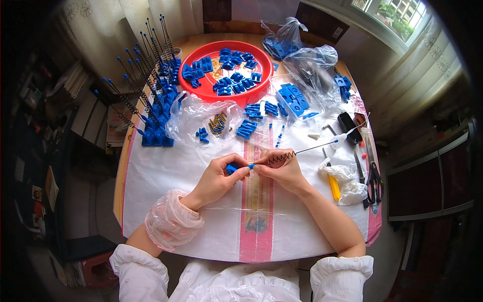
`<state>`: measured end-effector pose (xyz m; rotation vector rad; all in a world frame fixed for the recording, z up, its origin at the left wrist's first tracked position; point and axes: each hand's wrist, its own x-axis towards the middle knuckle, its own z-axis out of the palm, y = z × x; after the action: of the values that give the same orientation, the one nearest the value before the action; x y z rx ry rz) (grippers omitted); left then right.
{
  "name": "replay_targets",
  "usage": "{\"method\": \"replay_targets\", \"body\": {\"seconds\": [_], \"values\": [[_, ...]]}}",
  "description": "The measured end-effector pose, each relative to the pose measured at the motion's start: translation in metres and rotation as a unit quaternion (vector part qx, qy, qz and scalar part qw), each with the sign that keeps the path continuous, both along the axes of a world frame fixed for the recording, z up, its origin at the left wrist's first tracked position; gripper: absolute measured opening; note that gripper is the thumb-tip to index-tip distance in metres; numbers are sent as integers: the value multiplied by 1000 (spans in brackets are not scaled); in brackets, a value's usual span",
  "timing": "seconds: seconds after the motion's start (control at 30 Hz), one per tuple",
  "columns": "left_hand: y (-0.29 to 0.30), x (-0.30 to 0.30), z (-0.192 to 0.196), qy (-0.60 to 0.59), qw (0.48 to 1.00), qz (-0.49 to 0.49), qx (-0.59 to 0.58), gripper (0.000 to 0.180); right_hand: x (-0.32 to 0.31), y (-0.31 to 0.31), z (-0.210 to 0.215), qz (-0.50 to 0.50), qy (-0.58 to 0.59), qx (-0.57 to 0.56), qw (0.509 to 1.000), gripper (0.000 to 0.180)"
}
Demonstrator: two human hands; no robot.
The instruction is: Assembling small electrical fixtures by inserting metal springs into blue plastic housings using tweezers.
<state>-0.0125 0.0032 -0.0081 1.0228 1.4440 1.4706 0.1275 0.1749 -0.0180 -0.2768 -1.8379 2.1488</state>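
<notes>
Over the middle of the table, my left hand [220, 176] is closed on a blue plastic base [233, 168], most of it hidden by the fingers. My right hand [283, 173] pinches a black coil spring [274, 160], whose thin rod sticks out to the right and ends in a small blue tip [335, 141]. Between the two thumbs shows a small blue piece [251, 166], where base and spring end come together; whether they are joined I cannot tell. Several similar pieces, blue bases with upright springs and rods [160, 108], stand crowded at the far left.
A red round tray [183, 63] of blue parts sits at the back. Nearer are a plastic bag [188, 118] with brass-coloured pieces [217, 124], blue clips [246, 129] and a clear box [314, 106] of blue plates. Scissors [374, 183] and a yellow-handled tool [334, 187] lie right.
</notes>
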Motion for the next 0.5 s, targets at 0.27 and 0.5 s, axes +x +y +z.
{"method": "replay_targets", "body": {"seconds": [0.27,0.5], "values": [[0,0,0,-1,1000,-2,-6,15,0,1,0,7,2,15,1000,9],[0,0,4,-15,1000,-7,-16,16,1,1,0,7,-2,19,1000,9]]}}
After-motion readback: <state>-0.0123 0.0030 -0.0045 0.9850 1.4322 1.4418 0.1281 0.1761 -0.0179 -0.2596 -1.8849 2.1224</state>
